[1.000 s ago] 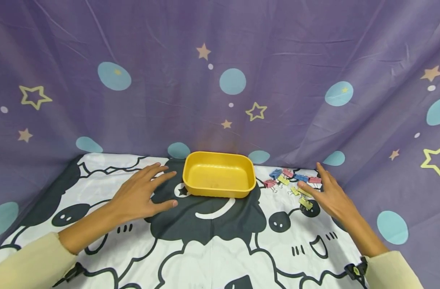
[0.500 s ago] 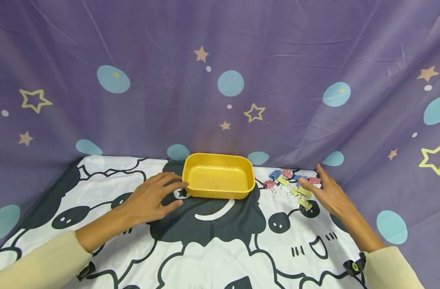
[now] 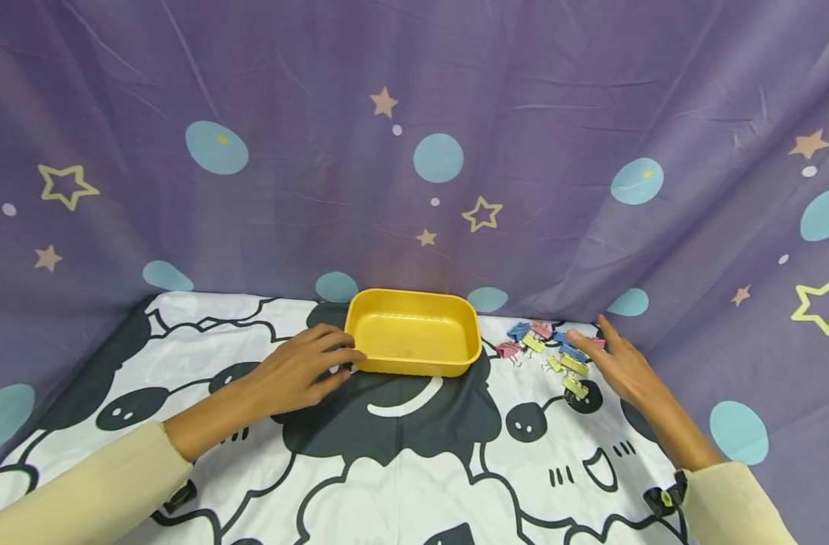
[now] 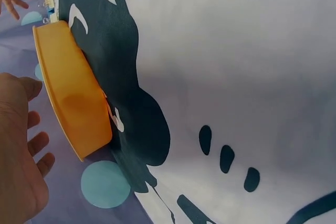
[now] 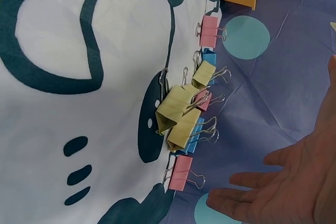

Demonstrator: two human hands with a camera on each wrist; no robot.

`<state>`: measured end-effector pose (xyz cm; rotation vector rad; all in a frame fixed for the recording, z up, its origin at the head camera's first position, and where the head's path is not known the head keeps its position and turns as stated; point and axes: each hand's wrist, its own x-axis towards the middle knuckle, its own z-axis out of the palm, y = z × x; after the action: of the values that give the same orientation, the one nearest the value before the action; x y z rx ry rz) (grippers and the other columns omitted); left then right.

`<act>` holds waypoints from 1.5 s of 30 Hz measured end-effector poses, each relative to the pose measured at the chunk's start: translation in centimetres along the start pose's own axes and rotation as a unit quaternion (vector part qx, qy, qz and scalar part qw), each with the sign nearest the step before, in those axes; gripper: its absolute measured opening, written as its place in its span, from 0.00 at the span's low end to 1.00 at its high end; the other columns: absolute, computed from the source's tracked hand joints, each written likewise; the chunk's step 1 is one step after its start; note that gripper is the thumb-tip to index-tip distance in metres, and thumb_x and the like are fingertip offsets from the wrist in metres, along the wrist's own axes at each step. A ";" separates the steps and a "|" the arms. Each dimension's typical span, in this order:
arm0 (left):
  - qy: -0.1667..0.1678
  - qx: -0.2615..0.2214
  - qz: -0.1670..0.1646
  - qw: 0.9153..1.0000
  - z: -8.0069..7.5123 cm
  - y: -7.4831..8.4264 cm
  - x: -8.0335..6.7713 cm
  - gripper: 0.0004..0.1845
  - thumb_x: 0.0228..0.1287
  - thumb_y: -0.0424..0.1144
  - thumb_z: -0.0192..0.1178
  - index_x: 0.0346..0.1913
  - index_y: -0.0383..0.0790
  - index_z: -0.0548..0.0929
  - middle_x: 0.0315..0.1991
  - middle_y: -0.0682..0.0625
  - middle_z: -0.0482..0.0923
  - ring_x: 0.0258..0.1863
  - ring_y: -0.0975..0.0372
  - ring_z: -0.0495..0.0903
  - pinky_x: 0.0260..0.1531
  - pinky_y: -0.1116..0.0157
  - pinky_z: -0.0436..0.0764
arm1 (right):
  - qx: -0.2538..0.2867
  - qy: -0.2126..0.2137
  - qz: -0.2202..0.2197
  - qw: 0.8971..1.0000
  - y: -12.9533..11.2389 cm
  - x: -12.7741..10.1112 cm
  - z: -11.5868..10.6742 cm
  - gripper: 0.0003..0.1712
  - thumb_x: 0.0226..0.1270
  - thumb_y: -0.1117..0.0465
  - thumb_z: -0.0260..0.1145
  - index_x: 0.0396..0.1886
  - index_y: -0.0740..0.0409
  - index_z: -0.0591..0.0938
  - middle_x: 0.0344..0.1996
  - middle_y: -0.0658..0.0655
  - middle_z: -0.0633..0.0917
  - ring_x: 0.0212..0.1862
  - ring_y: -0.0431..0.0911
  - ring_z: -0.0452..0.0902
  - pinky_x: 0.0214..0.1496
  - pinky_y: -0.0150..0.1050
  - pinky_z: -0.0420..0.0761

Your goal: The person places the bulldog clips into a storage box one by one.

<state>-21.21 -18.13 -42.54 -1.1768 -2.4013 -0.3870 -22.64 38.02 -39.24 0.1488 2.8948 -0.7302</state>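
Currently: left hand open, fingertips at the yellow tray's left wall, gripping nothing | right hand open, fingers spread over the binder clips right of the tray, none held | risk: clips lie tangled, so one lift may drag neighbours | both forearms low, palms down.
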 end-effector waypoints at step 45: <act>-0.033 -0.026 0.024 0.999 1.7 -0.3 2.0 0.14 0.72 0.26 0.72 0.55 0.44 0.95 0.47 0.54 0.88 0.48 0.59 0.80 0.53 0.59 0.85 | 0.051 -0.022 0.044 0.998 1.1 2.0 -0.8 0.69 0.77 0.12 0.29 0.94 0.61 0.47 0.91 0.76 0.48 0.89 0.82 0.40 0.85 0.83 0.49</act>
<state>-23.01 -16.24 -43.01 -1.2867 -2.4262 -0.4044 -24.59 39.47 -39.44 0.2669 2.7912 -0.8538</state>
